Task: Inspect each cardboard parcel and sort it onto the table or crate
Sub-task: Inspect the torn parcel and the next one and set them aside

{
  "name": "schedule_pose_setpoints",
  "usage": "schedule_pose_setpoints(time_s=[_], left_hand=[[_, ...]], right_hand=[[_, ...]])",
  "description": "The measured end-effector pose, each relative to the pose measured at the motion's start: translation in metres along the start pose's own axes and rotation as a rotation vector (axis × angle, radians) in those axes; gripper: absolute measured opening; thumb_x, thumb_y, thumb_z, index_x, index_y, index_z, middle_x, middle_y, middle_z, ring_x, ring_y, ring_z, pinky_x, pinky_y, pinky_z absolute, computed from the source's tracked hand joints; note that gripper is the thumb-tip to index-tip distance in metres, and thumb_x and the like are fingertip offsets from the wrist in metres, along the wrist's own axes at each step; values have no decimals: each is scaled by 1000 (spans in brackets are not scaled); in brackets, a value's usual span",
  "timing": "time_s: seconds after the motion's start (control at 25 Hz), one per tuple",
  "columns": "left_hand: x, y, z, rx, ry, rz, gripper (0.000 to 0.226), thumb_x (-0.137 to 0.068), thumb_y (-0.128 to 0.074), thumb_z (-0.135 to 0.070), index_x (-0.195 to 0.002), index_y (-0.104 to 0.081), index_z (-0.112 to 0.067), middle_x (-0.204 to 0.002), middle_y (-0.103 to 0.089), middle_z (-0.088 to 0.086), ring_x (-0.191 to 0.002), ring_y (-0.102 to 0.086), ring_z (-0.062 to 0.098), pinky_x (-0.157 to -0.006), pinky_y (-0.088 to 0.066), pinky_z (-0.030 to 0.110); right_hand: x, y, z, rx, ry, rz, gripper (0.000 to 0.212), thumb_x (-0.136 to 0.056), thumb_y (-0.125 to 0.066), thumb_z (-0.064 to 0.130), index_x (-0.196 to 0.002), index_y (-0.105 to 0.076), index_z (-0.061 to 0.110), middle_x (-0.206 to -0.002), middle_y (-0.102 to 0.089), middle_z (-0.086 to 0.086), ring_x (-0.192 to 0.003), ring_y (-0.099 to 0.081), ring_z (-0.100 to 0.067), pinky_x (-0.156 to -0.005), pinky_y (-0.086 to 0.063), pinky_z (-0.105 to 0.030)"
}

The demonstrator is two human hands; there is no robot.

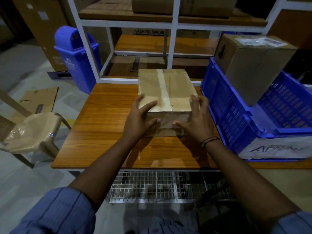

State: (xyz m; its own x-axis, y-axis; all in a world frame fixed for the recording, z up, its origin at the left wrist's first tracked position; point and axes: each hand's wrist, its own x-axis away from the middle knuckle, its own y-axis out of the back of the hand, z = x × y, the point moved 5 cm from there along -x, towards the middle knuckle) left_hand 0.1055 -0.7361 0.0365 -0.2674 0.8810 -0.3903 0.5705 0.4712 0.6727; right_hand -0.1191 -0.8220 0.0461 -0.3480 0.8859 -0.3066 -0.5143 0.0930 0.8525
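Observation:
A taped cardboard parcel sits on the wooden table, its tape strip running front to back. My left hand lies on the parcel's near left corner, fingers spread over the top and thumb on the front face. At the near right corner my right hand has its fingers along the right side and its thumb on the front face. A second, taller cardboard parcel stands in the blue crate at the table's right.
A blue bin stands off the table's far left corner, a beige plastic chair at the left. White shelving with boxes rises behind the table. A wire mesh cage sits under the near edge.

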Motion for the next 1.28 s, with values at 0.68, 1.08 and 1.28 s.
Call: schedule_pose_setpoints(time_s=[0.68,1.08,1.28], left_hand=[[-37,81,-3,784,147,-163,43,-108,-41,-47,-140,-58,-23,-133,-67,-1,-124,-63,16,-91,-55,31],[28,2,37,619,503,-13,43,-104,-43,-59,-120,-67,-27,-111,-69,-13,-108,-65,8,-79,-51,26],[12,5,78,937,834,-124,60,-95,-44,-75,-116,-65,-23,-119,-72,7,-102,-70,22,-86,-59,43]], right_hand=[[-19,54,26,-928,38,-202,69,-101,-58,39,-160,-31,16,-155,-49,-5,-138,-53,-18,-111,-49,-46],[36,-37,6,-826,-359,-94,51,-106,-55,41,-150,-41,21,-119,-62,15,-120,-64,-25,-71,-43,-9],[49,-5,50,-640,36,-55,68,-103,-54,51,-162,-25,32,-150,-52,16,-140,-51,-19,-107,-51,-45]])
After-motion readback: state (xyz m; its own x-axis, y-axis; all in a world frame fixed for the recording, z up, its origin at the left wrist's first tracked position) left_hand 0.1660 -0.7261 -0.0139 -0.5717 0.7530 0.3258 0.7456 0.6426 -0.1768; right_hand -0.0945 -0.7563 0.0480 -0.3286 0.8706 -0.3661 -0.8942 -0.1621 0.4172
